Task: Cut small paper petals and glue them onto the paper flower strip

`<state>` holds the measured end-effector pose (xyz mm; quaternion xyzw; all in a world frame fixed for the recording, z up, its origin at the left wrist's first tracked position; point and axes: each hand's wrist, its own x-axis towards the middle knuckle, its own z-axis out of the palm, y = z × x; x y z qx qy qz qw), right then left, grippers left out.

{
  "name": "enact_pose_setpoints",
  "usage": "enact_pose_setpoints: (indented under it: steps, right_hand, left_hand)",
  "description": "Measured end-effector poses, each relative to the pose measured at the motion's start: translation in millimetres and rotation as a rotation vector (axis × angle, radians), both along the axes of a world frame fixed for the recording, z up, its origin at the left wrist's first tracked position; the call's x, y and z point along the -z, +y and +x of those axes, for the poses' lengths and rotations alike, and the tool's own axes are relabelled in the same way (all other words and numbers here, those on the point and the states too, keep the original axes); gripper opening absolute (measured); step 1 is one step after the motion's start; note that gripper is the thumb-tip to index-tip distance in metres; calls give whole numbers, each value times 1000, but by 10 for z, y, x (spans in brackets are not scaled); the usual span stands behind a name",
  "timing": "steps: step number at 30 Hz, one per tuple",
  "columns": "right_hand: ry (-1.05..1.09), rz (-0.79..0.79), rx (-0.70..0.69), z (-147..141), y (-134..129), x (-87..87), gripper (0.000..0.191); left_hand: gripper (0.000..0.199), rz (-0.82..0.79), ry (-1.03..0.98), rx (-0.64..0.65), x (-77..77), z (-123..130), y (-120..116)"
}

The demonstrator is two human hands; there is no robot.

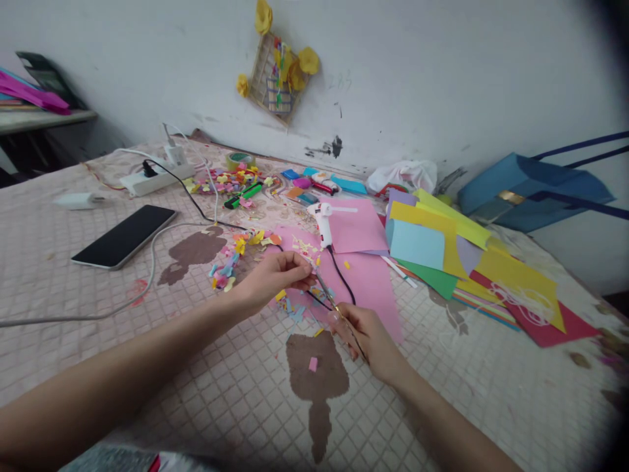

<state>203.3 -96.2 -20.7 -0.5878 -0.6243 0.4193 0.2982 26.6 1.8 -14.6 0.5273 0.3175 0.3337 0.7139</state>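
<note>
My left hand (287, 275) is closed in a pinch above the pink paper; what sits between its fingertips is too small to make out. In my right hand (366, 334) is a slim metal tool (327, 288) with a gold-coloured part, perhaps scissors or tweezers. Its tip reaches up to my left fingertips. Below lie small cut paper bits (297, 309) on a pink sheet (378, 288). Just beyond my hands a white glue gun (322, 226) rests on the sheet, its black cord running under them. Paper flowers and scraps (228, 262) lie left of my left hand.
Coloured paper sheets (417, 246) and white string (528, 305) lie at the right, near a blue bag (531, 187). At the left are a phone (125, 236), a charger (78, 200) and a power strip (152, 180). A green cutter (243, 195) and tape (240, 160) lie further back.
</note>
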Motion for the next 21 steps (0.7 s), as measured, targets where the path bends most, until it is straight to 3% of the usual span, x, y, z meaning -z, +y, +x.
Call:
enact_pose_setpoints:
  steps: [8,15,21]
  right_hand:
    - [-213,99,-15,41,21,-3,38]
    - [-46,12,-18,18,9,-9,41]
    - [-31,18,-14,16,-1,13,40]
  left_hand:
    - [11,48,51,61,-30,-31,57]
    - [11,49,81,71,-39,-36,59]
    - [11,26,94,60,-54,-25,47]
